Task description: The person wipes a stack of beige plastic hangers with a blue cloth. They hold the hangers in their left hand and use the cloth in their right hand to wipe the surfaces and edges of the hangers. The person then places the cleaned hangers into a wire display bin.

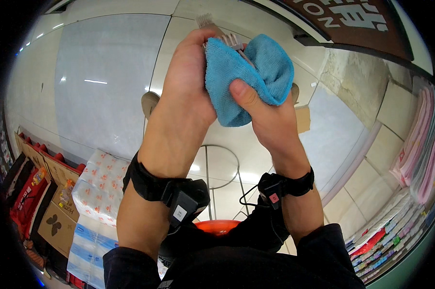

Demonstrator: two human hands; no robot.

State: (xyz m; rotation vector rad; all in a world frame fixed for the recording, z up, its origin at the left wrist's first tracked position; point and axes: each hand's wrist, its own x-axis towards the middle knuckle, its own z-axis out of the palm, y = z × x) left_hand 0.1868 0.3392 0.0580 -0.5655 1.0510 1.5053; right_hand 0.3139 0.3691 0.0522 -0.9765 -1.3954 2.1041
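A blue microfibre cloth [226, 81] is folded between my two hands. My right hand [262, 108] grips it, with the thumb pressed on its front fold. At the cloth's left edge, my left hand [190, 68] curls its fingers around a pale brush or comb-like thing [232, 41], partly wrapped in the cloth. Wire-like bristles [204, 20] stick out beyond my left fingertips; whether they belong to the same thing I cannot tell. The fingers behind the cloth are hidden. Both wrists wear black straps with small boxes.
Below my forearms stands a round wire frame [220, 146] near a red-orange seat or basin [217, 227]. Wrapped paper packs [100, 188] and cardboard boxes [55, 224] are at the left. Folded pink textiles [414, 144] and stacked packets [383, 238] line the right. A dark sign panel [362, 32] is at the top right.
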